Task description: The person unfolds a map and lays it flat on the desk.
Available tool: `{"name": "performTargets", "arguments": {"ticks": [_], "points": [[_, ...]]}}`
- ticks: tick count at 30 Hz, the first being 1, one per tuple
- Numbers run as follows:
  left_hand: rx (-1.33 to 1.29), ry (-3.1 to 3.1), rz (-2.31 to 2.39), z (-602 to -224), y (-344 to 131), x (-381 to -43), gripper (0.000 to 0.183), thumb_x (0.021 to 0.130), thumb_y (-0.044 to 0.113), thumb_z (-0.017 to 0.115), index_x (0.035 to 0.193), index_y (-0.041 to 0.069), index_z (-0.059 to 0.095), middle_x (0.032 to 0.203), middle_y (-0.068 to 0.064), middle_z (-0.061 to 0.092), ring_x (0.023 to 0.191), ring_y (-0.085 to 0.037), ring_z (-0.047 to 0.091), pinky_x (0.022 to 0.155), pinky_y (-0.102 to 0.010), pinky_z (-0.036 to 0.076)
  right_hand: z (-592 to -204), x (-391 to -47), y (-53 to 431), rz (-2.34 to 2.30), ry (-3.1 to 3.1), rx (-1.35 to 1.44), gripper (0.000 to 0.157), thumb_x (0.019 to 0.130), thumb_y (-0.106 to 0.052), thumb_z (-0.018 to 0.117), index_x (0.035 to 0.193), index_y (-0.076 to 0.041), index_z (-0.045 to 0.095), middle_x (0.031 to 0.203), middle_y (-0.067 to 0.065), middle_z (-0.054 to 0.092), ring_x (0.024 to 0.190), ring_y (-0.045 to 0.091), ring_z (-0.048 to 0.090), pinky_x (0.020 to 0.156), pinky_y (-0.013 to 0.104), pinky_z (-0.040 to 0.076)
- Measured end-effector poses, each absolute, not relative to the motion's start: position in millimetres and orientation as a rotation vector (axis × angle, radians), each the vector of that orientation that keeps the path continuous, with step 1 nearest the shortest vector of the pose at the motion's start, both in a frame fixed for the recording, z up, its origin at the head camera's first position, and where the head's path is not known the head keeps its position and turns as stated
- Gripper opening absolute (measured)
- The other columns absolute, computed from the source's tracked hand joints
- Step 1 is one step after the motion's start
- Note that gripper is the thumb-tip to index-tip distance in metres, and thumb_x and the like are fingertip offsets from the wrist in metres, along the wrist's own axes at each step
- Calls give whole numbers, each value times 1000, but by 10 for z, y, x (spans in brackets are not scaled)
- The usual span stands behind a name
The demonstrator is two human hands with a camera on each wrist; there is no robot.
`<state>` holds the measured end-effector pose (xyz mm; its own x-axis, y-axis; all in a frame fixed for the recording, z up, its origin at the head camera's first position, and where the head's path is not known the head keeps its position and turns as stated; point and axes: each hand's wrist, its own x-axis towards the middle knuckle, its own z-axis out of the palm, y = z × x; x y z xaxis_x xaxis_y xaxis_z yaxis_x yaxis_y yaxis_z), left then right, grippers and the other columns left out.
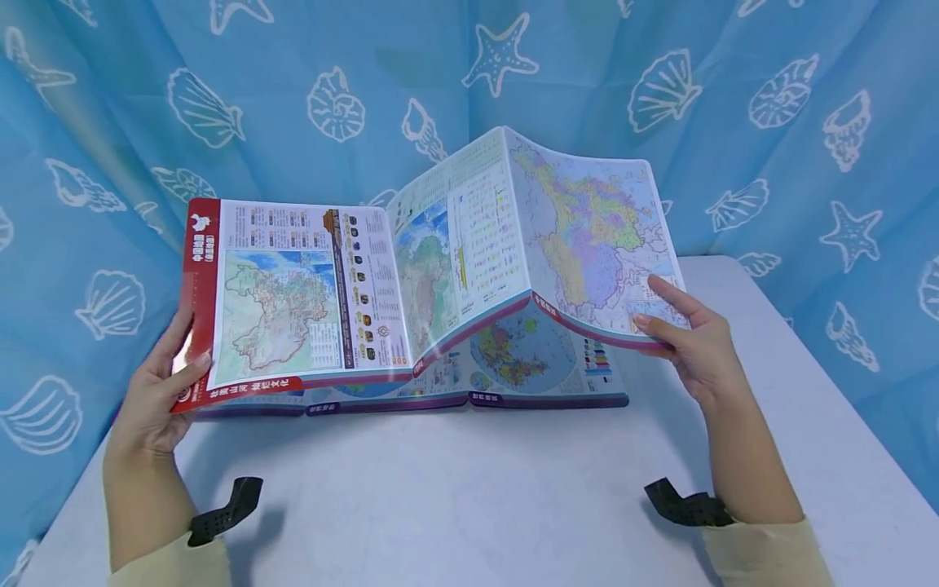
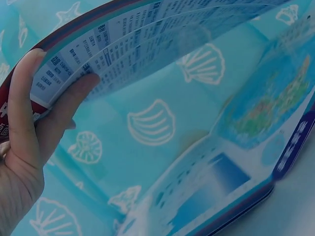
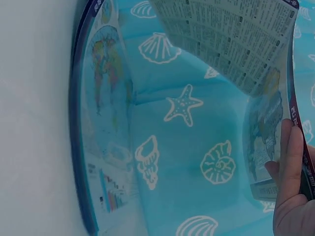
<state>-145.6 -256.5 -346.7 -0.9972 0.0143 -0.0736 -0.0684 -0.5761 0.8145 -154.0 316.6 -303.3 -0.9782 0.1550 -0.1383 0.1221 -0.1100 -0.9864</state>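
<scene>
A folding map (image 1: pixel 279 314) with a red cover strip is spread between both hands, its panels bent in a zigzag with a raised ridge right of centre. My left hand (image 1: pixel 156 387) grips its red left end, thumb on the printed face and fingers behind, as the left wrist view shows on the map's back (image 2: pixel 123 49). At the right end my right hand (image 1: pixel 703 349) pinches the lower corner of the panel with the coloured China map. Beneath it a second folding map (image 1: pixel 524 355), with a purple lower edge, stands partly unfolded and is largely covered by the first.
A white table (image 1: pixel 469 489) lies under the maps. Behind it hangs a blue curtain (image 1: pixel 411 73) printed with white shells and starfish. Black curved wrist mounts (image 1: pixel 227 509) stick inward from both cuffs.
</scene>
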Motion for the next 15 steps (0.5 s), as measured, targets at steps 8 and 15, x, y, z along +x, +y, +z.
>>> {"name": "performTargets", "arguments": {"ticks": [8, 15], "points": [[142, 1229, 2835, -3505, -2603, -1411, 63, 94, -10, 39, 144, 28, 38, 122, -2, 59, 96, -25, 67, 74, -41, 56, -2968, -1595, 3494, 2242, -2190, -329, 69, 82, -19, 75, 143, -22, 43, 151, 12, 25, 93, 2, 63, 76, 16, 53], [56, 1236, 2791, -3499, -2606, -1438, 60, 96, -8, 36, 142, 30, 41, 116, 1, 62, 94, -23, 67, 73, -41, 56, -2914, -1671, 3682, 2142, -2331, -347, 72, 80, -26, 77, 143, -23, 43, 155, 15, 20, 90, 0, 63, 76, 15, 52]]}}
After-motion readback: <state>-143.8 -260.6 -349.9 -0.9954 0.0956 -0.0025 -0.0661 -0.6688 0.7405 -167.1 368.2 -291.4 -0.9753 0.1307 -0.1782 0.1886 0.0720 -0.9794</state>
